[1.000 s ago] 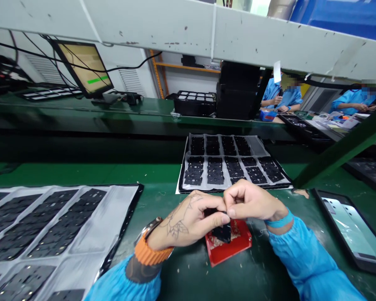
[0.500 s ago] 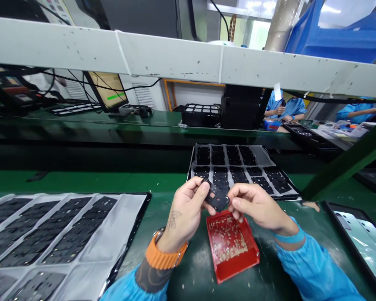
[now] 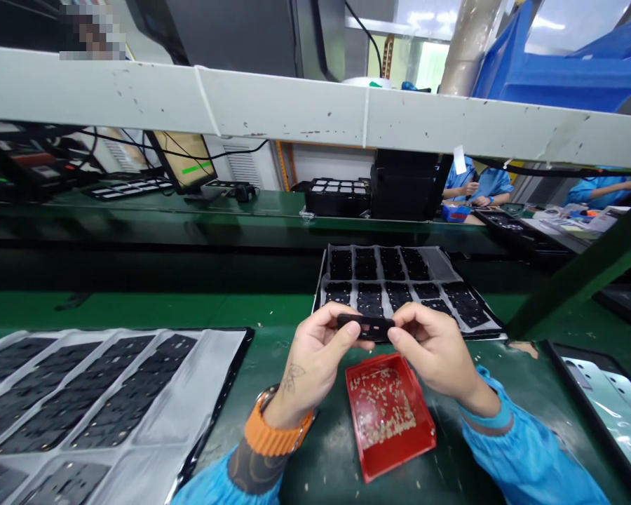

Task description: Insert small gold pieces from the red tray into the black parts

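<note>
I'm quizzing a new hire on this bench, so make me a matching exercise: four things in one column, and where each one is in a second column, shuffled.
Things:
1. small black part
2. red tray
3. monitor
4. orange strap

Places:
A. worn just behind the left hand
B. pinched between the left hand and the right hand
C. on the green bench, close below the hands
D. at the back, upper left

Pairs: 1-B, 2-C, 3-D, 4-A
</note>
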The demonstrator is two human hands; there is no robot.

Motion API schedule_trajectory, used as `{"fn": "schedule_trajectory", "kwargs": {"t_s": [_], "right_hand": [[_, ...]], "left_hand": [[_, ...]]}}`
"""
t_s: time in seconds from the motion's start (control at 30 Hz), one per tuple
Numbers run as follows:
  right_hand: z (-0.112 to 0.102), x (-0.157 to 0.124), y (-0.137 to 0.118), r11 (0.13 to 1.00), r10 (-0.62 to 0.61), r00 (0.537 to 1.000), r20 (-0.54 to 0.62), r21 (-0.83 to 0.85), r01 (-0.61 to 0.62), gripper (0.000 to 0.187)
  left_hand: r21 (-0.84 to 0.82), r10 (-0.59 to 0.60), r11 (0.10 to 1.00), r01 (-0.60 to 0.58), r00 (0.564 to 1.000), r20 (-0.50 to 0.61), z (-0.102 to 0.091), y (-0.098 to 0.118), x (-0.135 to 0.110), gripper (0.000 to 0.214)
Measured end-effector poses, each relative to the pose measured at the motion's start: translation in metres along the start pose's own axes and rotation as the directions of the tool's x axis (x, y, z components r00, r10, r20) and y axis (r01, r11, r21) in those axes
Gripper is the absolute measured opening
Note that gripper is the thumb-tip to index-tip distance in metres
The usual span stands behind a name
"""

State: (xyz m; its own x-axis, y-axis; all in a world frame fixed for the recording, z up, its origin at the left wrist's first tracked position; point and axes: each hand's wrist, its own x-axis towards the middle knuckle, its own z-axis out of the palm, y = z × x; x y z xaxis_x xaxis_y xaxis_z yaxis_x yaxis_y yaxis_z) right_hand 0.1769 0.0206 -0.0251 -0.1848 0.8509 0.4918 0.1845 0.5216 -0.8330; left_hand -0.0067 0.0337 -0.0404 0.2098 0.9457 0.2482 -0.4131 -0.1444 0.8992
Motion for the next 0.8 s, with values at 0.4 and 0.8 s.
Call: {"fn": "schedule_trajectory", "kwargs": {"t_s": [0.4,0.8], "right_hand": [[-0.0041,0.0065,0.0014,0.958,0.234,0.967,0.105,0.143,-0.247,0.035],[-0.0034,0.0053,0.0029,0.943,0.248,0.96,0.132,0.193,-0.27,0.032]], "left_hand": [[0.076,-0.05,0.996,0.053,0.998,-0.032,0.0048,0.0048,-0.0023,0.033],[0.071,-0.075,0.994,0.081,0.994,-0.081,0.0069,0.007,-0.0042,0.03]]}}
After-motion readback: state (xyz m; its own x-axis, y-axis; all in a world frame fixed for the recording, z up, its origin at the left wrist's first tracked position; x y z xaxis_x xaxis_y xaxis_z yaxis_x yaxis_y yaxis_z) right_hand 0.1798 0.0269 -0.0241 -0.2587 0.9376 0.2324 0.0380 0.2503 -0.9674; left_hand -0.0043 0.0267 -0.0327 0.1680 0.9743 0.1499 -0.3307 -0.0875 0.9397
